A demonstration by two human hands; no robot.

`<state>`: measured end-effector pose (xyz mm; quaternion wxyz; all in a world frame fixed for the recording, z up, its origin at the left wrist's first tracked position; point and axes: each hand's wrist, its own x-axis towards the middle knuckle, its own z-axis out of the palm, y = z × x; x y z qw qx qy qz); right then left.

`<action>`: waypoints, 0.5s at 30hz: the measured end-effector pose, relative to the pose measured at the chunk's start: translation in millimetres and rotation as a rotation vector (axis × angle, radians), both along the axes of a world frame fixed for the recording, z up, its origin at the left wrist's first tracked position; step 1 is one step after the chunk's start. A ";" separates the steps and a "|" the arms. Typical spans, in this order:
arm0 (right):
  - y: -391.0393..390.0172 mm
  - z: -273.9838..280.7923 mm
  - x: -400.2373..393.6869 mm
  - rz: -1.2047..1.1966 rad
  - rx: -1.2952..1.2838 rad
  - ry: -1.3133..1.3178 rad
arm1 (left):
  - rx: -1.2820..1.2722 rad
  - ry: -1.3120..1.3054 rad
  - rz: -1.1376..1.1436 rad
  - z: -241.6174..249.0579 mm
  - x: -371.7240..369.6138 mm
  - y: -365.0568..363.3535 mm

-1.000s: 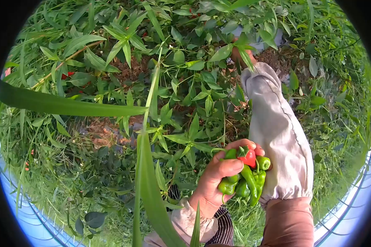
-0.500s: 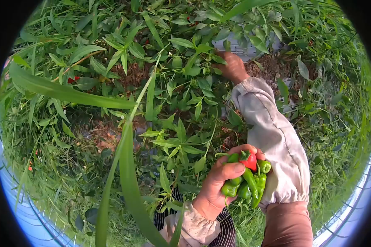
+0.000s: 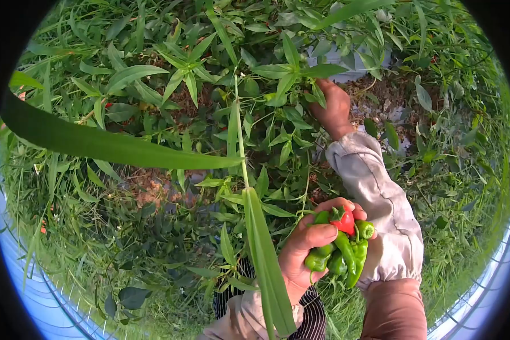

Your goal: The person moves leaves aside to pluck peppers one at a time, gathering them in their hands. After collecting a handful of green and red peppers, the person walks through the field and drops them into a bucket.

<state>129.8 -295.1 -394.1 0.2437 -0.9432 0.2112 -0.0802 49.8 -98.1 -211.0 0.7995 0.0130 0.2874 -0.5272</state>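
A bunch of peppers (image 3: 339, 249) is gripped in the left hand (image 3: 303, 252), low in the view and close to the body. The fingers are curled around the stems and upper parts, with the thumb pressed across the front, so that several fruits can be kept together in one fist. Most of the bunch is green; a single red pepper (image 3: 344, 220) is wedged at the top, between the thumb and fingertips. The long green pods are left hanging below the palm, tips down, which suggests that only their upper ends are clamped.

The right hand (image 3: 333, 107) is stretched well away from the bunch, up into the pepper plant (image 3: 277, 85). Its fingers are buried among the leaves, so whether they are open or closed on anything cannot be told. A pale protective sleeve (image 3: 379, 198) is worn over this forearm, gathered by elastic at the wrist and near the elbow, probably to shield the arm from the foliage.

The view is crossed by a broad grass blade (image 3: 113, 144), and another is seen standing up in front of the left wrist. Bare brown soil (image 3: 379, 90) is seen beside the right hand, and a further red fruit (image 3: 109, 105) is glimpsed among the leaves at the left, well apart from both hands.
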 end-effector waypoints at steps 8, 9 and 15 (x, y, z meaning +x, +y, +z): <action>-23.3 10.5 -0.7 0.248 -0.316 0.123 | 0.007 -0.003 0.006 -0.9 0.8 -0.9; -26.4 8.9 0.6 0.274 -0.366 0.053 | 0.019 -0.007 0.012 -1.9 0.5 -1.5; -11.6 -14.2 19.6 0.436 -0.472 0.163 | -0.024 0.012 -0.012 -4.1 0.2 -1.1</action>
